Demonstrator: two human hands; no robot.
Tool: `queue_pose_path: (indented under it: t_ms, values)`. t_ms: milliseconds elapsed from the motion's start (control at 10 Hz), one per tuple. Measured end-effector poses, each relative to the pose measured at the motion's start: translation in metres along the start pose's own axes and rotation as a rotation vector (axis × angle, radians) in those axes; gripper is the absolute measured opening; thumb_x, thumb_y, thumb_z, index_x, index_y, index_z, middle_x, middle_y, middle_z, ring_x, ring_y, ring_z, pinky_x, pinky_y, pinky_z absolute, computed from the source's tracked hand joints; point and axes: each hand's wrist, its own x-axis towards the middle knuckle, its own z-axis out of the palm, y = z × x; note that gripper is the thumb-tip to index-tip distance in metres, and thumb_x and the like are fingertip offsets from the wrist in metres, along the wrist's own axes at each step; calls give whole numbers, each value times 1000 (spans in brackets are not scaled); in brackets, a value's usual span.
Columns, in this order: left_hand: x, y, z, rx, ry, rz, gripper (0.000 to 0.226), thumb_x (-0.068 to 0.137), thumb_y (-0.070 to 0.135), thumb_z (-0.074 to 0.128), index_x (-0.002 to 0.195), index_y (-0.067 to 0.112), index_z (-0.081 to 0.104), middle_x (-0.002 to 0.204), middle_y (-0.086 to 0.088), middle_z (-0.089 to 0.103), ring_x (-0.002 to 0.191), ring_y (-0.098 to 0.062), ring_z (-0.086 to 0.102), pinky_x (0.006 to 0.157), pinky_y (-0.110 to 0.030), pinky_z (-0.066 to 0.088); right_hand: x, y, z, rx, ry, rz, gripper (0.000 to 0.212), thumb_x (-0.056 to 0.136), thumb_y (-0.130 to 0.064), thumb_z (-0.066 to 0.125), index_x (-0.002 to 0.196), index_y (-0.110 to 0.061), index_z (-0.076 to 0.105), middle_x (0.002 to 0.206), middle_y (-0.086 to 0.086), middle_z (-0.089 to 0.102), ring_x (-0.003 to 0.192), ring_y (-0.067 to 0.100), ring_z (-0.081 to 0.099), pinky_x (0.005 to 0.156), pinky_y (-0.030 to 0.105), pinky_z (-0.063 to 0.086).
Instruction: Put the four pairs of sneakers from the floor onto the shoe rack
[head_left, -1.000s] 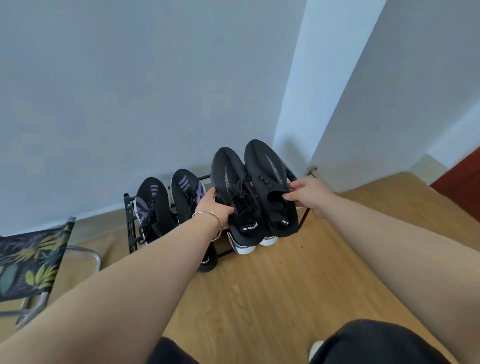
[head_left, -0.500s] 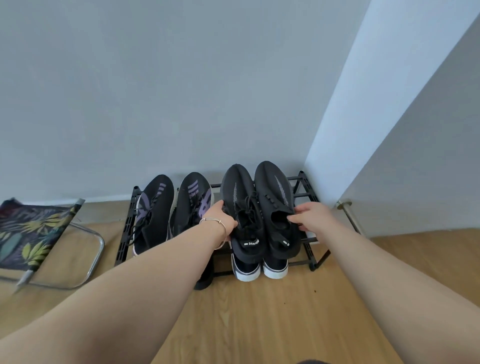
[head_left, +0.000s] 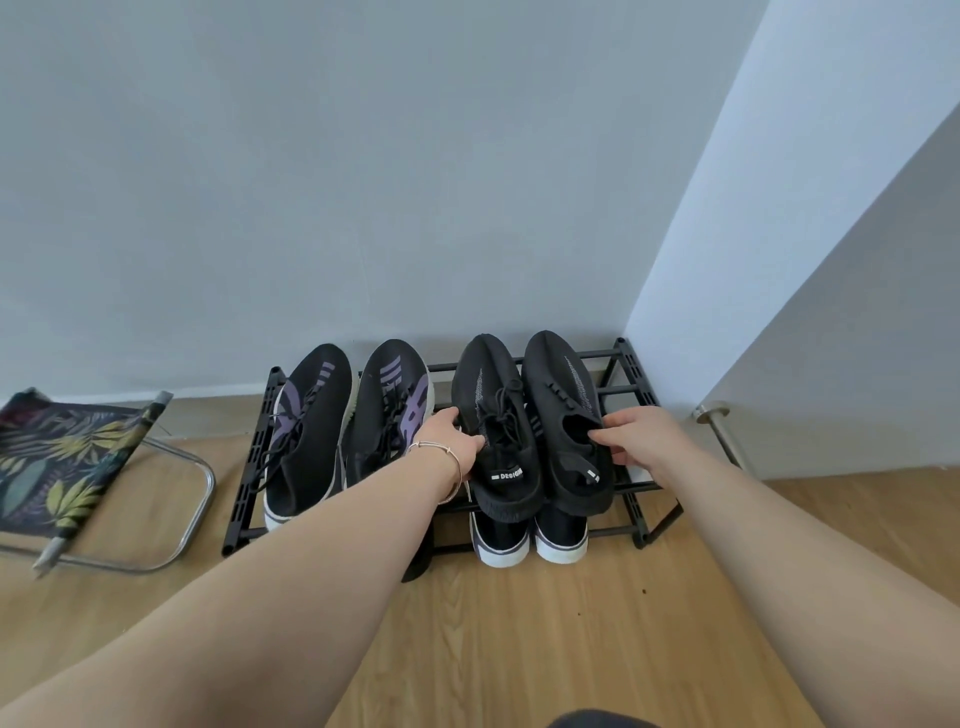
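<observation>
Shoe rack (head_left: 631, 358), top tier: purple-striped pair (head_left: 353, 415) at left end, plain black pair (head_left: 524, 415) at right end, heels overhanging the front rail. Left hand (head_left: 449, 441) grips the left black sneaker's collar; right hand (head_left: 631, 439) pinches the right one's collar. White-soled pair (head_left: 530, 538) sits on the lower tier beneath. Bare floor (head_left: 519, 639) lies open in front; folding stool (head_left: 78, 467) stands off the rack's left end.

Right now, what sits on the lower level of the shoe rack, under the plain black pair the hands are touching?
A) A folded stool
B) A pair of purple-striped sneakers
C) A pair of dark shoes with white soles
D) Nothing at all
C: under the plain black pair on the shoe rack, the white-soled heels of a dark pair poke out from the lower level.
</observation>
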Motion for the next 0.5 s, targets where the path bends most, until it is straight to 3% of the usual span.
queue_pose_path:
  t_ms: [300, 400, 500]
  values:
    - [1, 0, 2, 147, 39, 90, 36, 92, 19, 66, 126, 11, 60, 117, -9, 71, 105, -34, 66, 95, -46, 56, 2, 1, 6, -34, 75, -8, 7, 80, -14, 79, 87, -16, 78, 90, 6, 78, 90, 26, 73, 89, 44, 59]
    - [-5, 5, 3, 382, 83, 138, 38, 94, 26, 64, 127, 9, 60, 123, -10, 69, 110, -33, 65, 98, -41, 54, 1, 0, 7, -53, 104, -7, 6, 78, -18, 80, 83, -22, 78, 88, 4, 77, 89, 26, 72, 89, 47, 59]
    - [-13, 12, 1, 543, 135, 189, 47, 94, 28, 64, 135, 10, 52, 130, -14, 64, 117, -34, 62, 100, -41, 52, -8, -5, 11, -216, 154, -88, 9, 80, -25, 76, 81, -16, 77, 84, 4, 75, 87, 26, 70, 82, 43, 58]
